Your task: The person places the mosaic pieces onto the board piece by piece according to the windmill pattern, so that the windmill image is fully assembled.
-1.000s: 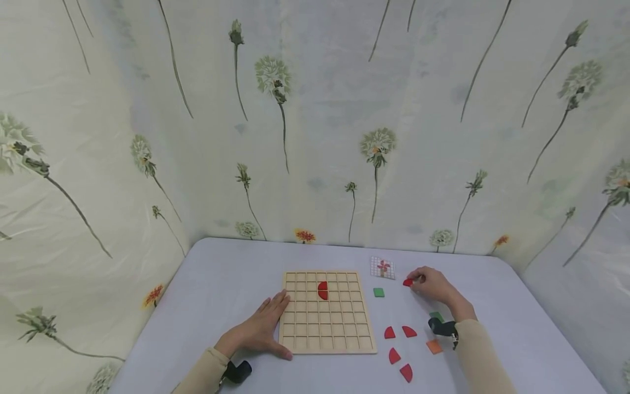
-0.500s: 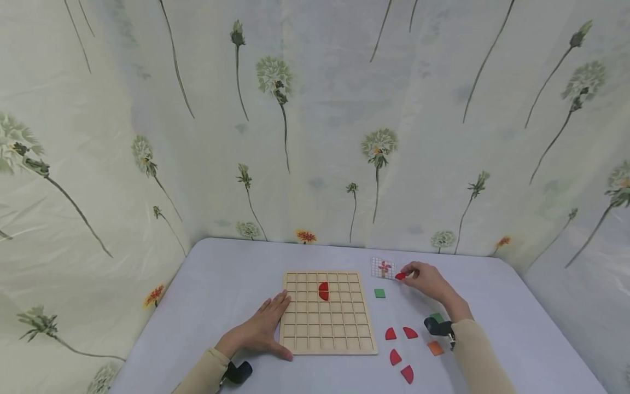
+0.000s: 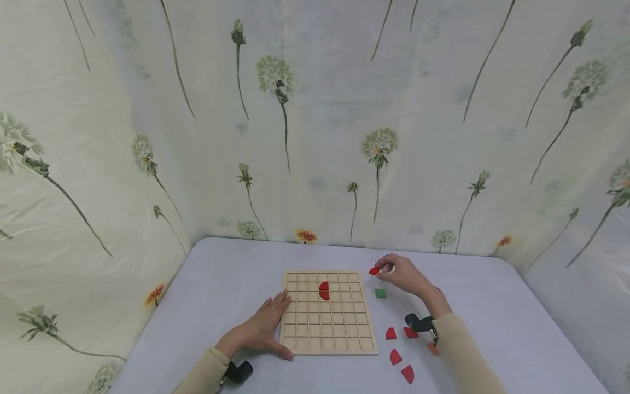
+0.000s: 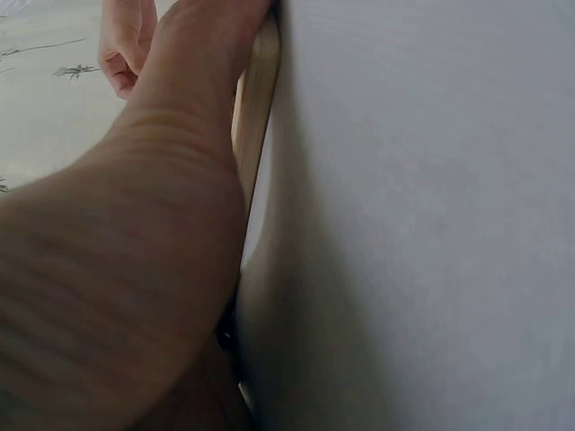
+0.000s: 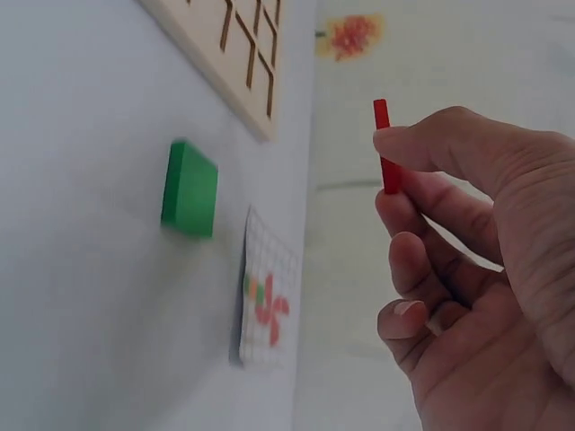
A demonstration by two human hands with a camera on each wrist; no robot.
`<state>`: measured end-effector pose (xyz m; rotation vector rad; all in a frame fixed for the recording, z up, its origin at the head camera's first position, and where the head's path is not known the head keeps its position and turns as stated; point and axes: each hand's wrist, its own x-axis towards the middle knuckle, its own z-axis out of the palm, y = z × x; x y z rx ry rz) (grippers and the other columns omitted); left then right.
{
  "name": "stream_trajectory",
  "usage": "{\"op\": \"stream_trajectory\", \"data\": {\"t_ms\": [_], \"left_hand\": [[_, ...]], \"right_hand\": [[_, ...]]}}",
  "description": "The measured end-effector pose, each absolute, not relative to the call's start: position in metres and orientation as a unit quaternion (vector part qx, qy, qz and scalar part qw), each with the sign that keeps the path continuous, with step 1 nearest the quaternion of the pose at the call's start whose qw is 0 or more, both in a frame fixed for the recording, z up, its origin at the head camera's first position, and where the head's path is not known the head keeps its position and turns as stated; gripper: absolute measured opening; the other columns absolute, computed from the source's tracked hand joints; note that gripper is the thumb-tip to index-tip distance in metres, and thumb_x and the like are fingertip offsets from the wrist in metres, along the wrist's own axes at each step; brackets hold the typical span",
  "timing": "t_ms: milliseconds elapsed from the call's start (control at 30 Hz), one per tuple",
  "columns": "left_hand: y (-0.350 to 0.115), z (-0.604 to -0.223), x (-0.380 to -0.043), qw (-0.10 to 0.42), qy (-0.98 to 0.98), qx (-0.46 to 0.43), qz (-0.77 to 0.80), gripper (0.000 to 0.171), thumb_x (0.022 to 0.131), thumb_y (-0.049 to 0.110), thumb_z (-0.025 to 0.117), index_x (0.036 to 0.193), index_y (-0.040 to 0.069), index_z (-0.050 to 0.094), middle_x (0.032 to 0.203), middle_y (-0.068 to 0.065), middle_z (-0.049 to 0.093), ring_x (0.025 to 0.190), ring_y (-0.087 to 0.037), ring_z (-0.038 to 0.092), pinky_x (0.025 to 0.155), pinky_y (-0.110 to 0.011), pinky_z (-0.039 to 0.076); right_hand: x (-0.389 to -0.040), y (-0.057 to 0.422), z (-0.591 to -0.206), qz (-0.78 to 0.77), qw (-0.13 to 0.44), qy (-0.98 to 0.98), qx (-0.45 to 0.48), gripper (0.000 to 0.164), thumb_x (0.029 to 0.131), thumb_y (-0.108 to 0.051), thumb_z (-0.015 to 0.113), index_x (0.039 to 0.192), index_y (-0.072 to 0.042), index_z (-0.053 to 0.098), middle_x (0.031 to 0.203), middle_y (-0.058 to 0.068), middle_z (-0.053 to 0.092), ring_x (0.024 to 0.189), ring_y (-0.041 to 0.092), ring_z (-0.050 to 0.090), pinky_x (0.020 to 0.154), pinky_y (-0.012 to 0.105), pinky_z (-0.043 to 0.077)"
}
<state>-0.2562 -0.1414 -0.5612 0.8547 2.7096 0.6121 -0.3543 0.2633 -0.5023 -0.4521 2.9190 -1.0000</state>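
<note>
So the right hand [image 3: 404, 273] has moved left since the last frame, toward the grid board [image 3: 325, 331], and now blocks most of the picture card [image 5: 269, 305] in the head view. Board's got two red wedges [image 3: 324, 295] in neighboring slots, one above the other, near the top. Right thumb and index are nearly closed, pinching a red piece [image 3: 374, 271] off the table. Left hand [image 3: 258, 328] hasn't budged: fingers pretty straight, resting against the board's left edge, gripping nothing.
</note>
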Motion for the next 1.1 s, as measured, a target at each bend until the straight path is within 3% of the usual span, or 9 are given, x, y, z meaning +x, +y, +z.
{"op": "stream_trajectory", "data": {"t_ms": [467, 1100], "left_hand": [[-0.141, -0.562, -0.258, 0.124, 0.928, 0.284, 0.206, 0.135, 0.060, 0.076, 0.072, 0.155, 0.005, 0.007, 0.164, -0.011, -0.001, 0.152, -0.024, 0.003, 0.124, -0.046, 0.006], [-0.142, -0.563, -0.258, 0.116, 0.927, 0.294, 0.204, 0.135, 0.061, 0.076, 0.072, 0.155, 0.003, 0.008, 0.163, -0.013, 0.001, 0.151, -0.025, 0.004, 0.123, -0.047, 0.007]], "right_hand": [[-0.349, 0.198, -0.507, -0.304, 0.055, 0.924, -0.225, 0.015, 0.083, -0.016, 0.074, 0.097, -0.014, 0.069, 0.092, -0.002, 0.064, 0.084, 0.017, 0.051, 0.070, 0.029, 0.045], [-0.344, 0.167, -0.531, -0.290, 0.071, 0.911, -0.286, 0.017, 0.081, -0.009, 0.074, 0.096, -0.008, 0.068, 0.089, 0.000, 0.062, 0.072, 0.012, 0.048, 0.061, 0.023, 0.044]]}}
